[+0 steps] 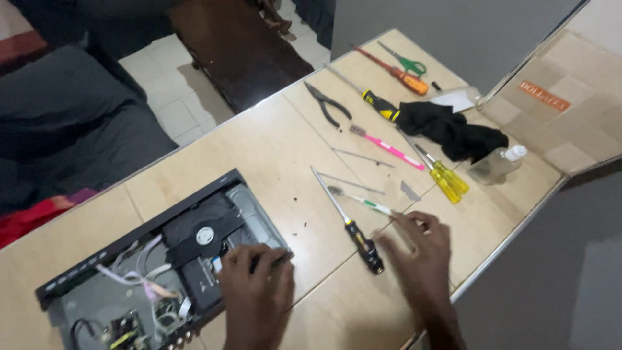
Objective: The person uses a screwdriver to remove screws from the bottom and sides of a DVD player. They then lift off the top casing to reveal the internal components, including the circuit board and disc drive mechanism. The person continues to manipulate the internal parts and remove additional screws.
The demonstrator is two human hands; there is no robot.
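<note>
An opened disc player (129,259) lies at the lower left of the wooden table (272,149), its black disc drive (201,236), white wires and circuit board exposed. My left hand (256,291) rests on the player's near right corner, fingers curled over the edge. My right hand (418,249) hovers blurred over the table, fingers spread, just right of a black-handled screwdriver (353,227). Its fingertips are close to a white and green toothbrush (363,199). Nothing is in that hand.
Further back lie black pliers (327,104), a pink toothbrush (389,148), yellow-handled screwdrivers (447,178), a black and yellow screwdriver (379,105), an orange screwdriver (402,76), green scissors (408,63), a black cloth (453,129) and a clear bottle (495,165). The table edge runs close on the right.
</note>
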